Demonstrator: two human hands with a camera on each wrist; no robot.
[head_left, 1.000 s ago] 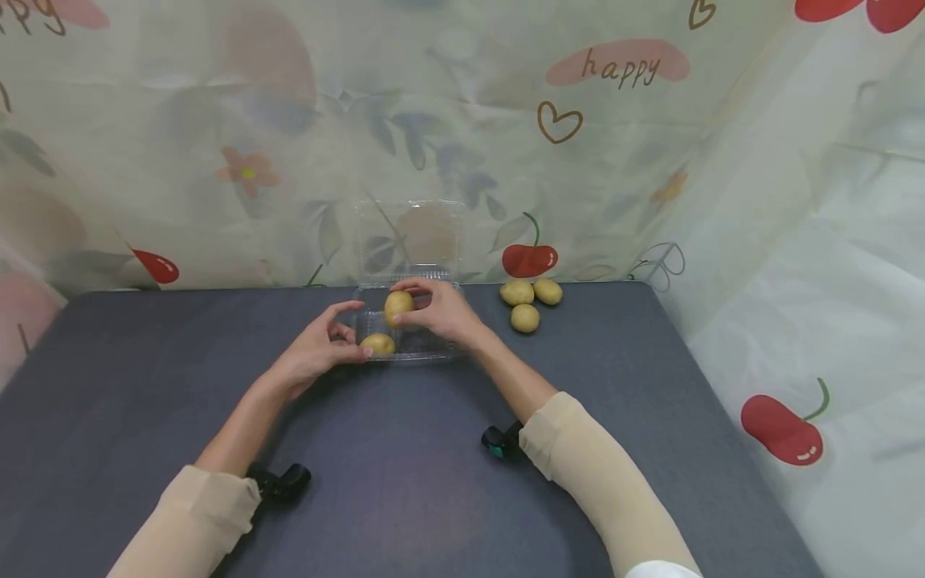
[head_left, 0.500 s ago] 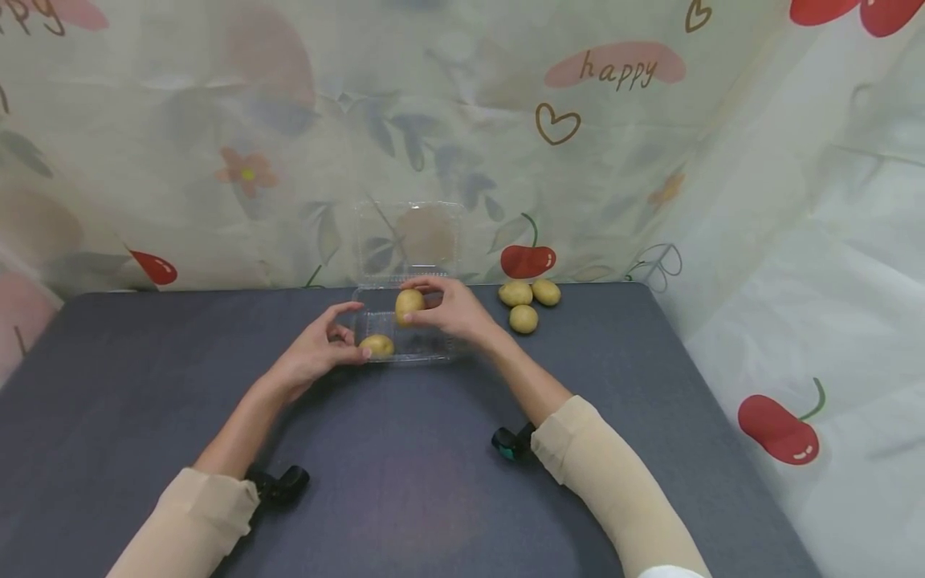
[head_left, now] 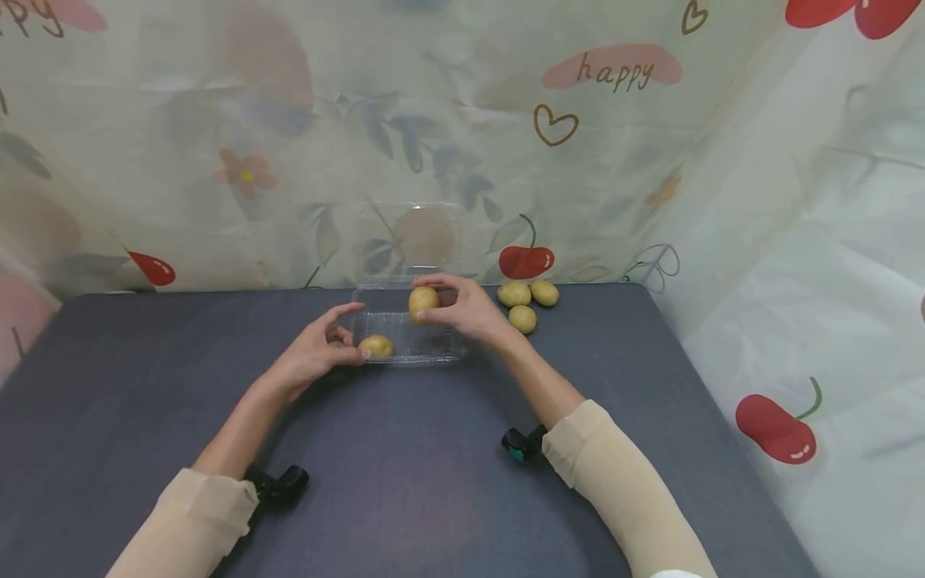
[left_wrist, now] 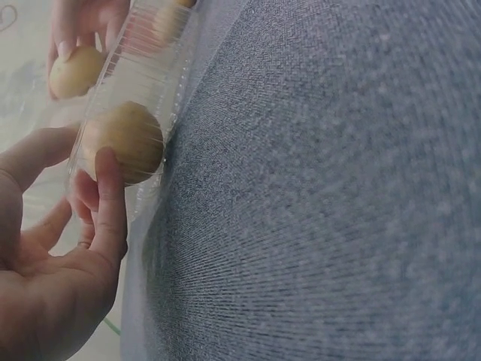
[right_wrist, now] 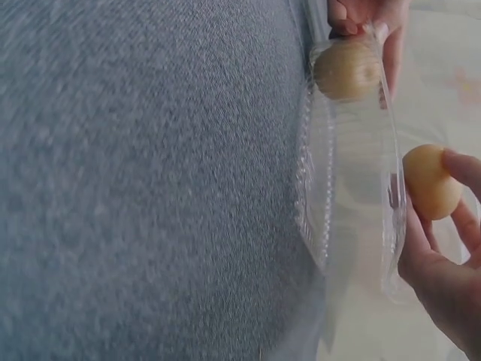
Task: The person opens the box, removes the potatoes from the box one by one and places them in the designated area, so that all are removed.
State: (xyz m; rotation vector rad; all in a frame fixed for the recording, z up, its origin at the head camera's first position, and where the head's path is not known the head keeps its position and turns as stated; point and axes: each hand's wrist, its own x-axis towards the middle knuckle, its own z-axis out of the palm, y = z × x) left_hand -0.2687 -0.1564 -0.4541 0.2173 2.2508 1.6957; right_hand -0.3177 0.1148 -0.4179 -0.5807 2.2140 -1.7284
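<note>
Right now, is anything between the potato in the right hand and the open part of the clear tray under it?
Nothing visible. The right hand pinches the potato above the clear tray, whose lid stands open behind. The only thing inside is another potato at the tray's left end, by the left hand.

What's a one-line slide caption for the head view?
Right hand holds a potato over a clear clamshell box; left hand steadies its left end.
</note>
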